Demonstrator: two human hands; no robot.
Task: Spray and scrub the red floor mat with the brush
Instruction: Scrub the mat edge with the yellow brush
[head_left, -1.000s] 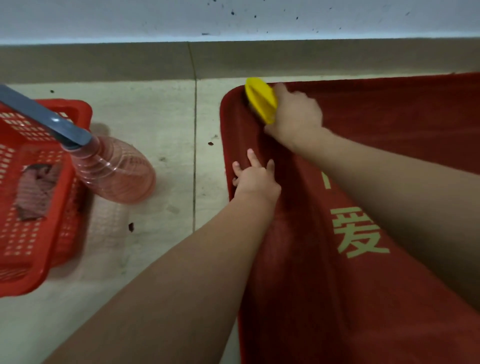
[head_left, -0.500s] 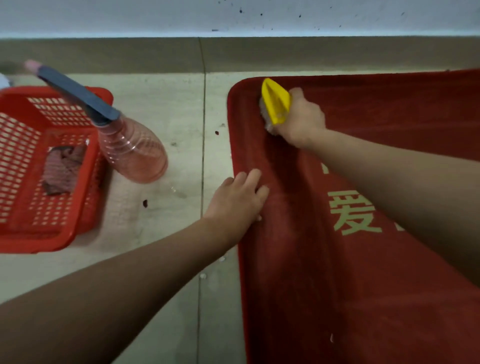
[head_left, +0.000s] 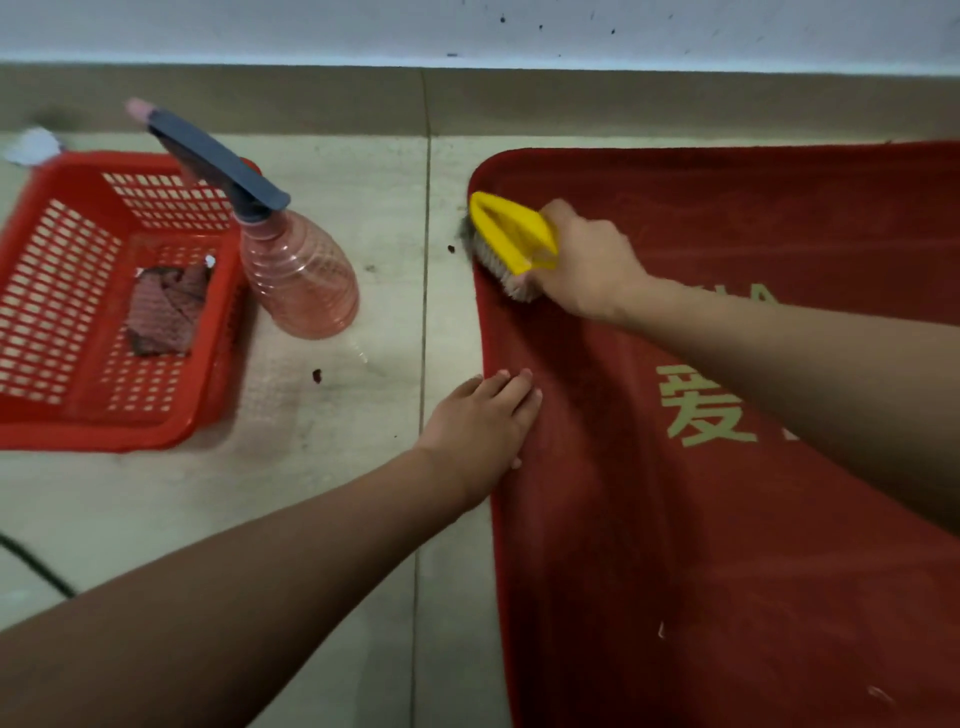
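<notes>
Beige floor tiles run up to a brown skirting, and the mat lies on them to the right, one rounded corner at its far left. The right hand is wrapped round the rear of the brush, fingers curled over the yellow handle, bristles down on the mat just inside that corner and against the left edge. The brush's long axis runs on a diagonal: nose away and left toward the corner, heel toward the wrist. Nearly all the mat therefore lies nearer the person and to the right of the grip. The next stroke, I judge, must pull back along the left edge or sweep right.

The left hand lies flat with fingers straight and holds nothing. It presses the mat's left edge between brush and body, apart from the brush. It is the nearer hand to the spray bottle, which stands on the tiles left of the mat, just beside a basket.
</notes>
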